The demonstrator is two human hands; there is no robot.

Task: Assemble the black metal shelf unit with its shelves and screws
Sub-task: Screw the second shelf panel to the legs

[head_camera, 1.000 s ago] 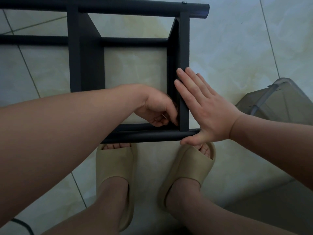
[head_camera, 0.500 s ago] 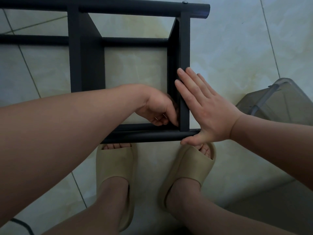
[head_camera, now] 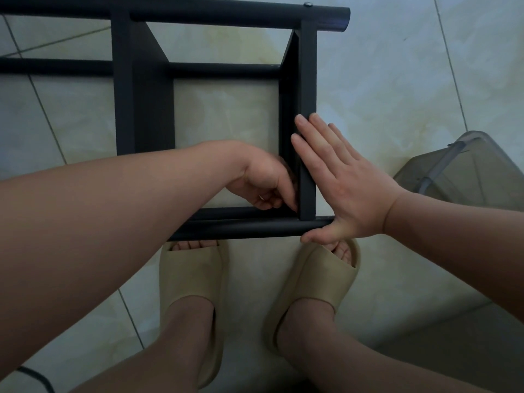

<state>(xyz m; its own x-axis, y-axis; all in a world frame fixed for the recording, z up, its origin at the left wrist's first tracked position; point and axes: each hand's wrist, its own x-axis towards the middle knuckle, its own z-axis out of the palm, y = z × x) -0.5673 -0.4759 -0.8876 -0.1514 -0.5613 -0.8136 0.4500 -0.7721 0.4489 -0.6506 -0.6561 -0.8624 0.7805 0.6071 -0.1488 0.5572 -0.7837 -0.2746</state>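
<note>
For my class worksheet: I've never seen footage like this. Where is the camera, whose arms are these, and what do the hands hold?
No machine: the camera sits on a person's head, looking down at their own arms and slippers. A black metal shelf frame lies on the tiled floor. The right hand presses flat against the outside of its end panel. The left hand curls its fingers inside that corner; anything it pinches is hidden. A grey translucent bin stands at the right.

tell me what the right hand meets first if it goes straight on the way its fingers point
The right hand points up and left. Its fingertips lie on the black shelf panel, so that panel comes first, though depth is unclear.
</note>
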